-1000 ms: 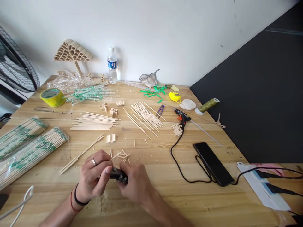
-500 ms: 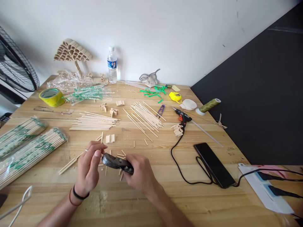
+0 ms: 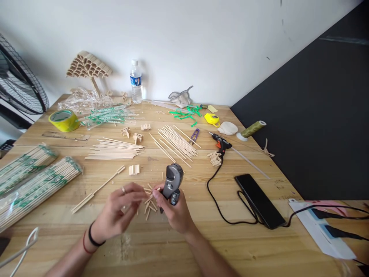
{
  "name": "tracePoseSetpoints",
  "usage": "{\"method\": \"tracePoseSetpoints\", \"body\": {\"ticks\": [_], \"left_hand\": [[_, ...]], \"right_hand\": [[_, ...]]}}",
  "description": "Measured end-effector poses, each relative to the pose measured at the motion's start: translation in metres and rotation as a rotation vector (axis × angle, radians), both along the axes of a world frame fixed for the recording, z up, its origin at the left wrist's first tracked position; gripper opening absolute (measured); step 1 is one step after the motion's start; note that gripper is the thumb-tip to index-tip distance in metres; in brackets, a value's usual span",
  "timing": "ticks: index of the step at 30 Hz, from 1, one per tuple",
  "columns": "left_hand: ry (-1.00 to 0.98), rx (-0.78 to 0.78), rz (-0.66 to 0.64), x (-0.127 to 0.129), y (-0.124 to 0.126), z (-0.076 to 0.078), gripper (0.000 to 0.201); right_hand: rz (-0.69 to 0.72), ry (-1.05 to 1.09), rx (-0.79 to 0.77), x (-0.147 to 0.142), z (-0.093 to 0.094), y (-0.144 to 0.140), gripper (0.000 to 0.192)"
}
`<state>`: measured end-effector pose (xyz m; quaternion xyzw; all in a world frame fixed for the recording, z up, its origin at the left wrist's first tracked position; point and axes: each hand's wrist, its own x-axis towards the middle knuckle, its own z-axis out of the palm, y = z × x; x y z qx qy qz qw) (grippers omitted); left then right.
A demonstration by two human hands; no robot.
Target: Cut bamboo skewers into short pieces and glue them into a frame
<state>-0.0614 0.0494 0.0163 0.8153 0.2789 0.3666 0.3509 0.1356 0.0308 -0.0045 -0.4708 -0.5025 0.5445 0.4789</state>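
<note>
The dark cutter (image 3: 173, 181) was in the right hand (image 3: 178, 215), head up, its handles in the grip. Short stick pieces (image 3: 148, 214) lay between the hands. The left hand (image 3: 117, 209) was loosely curled beside them; whether it pinched one was unclear. Beyond both hands lay long sticks (image 3: 176, 141).

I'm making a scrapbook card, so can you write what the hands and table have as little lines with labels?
Left hand: fingertips by short stick pieces; any hold unclear
Right hand: holding a dark hand tool
Middle: two loose piles of long sticks
Left side: bagged sticks, yellow tape roll
Right side: glue gun, black phone
Far end: tree-shaped model, water bottle
</note>
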Motion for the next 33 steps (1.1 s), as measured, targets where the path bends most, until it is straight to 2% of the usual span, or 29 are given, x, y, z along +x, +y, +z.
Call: {"method": "tracePoseSetpoints", "body": {"ticks": [2, 3, 4, 6, 8, 12, 18, 22, 25, 28, 30, 33], "left_hand": [[-0.003, 0.050, 0.153, -0.017, 0.010, 0.003, 0.030], [0.008, 0.072, 0.301, -0.028, 0.016, 0.004, 0.025], [0.030, 0.083, 0.508, -0.039, 0.024, 0.005, 0.021], [0.207, 0.081, 0.936, -0.061, 0.039, 0.003, 0.022], [0.307, 0.043, 1.018, -0.077, 0.053, -0.001, 0.019], [0.428, -0.013, 0.913, -0.085, 0.064, -0.011, 0.025], [0.520, -0.008, 0.732, -0.061, 0.056, -0.031, 0.037], [0.510, -0.036, 0.659, -0.051, 0.054, -0.041, 0.032], [0.488, -0.054, 0.666, -0.049, 0.053, -0.037, 0.031], [0.417, -0.140, 0.650, -0.050, 0.048, -0.023, 0.034], [0.299, -0.315, 0.550, -0.050, 0.043, -0.012, 0.037], [0.127, -0.600, 0.276, -0.047, 0.034, 0.000, 0.036]], "right_hand": [[-0.056, -0.004, 0.000, 0.002, -0.004, 0.000, 0.033], [-0.086, 0.000, 0.002, 0.003, -0.005, 0.001, 0.033], [-0.112, 0.005, 0.003, 0.003, -0.007, 0.001, 0.033], [-0.142, 0.014, 0.005, 0.004, -0.008, 0.003, 0.031], [-0.151, 0.017, 0.011, 0.005, -0.009, 0.003, 0.030], [-0.140, 0.011, 0.036, 0.005, -0.008, 0.001, 0.029], [-0.169, 0.030, 0.043, 0.005, -0.006, 0.001, 0.029], [-0.189, 0.013, 0.043, 0.006, -0.004, 0.002, 0.030], [-0.187, 0.004, 0.054, 0.006, -0.003, 0.002, 0.031], [-0.182, 0.009, 0.058, 0.006, -0.004, 0.003, 0.031], [-0.181, 0.025, 0.057, 0.006, -0.005, 0.003, 0.030], [-0.178, 0.049, 0.054, 0.006, -0.005, 0.004, 0.029]]}}
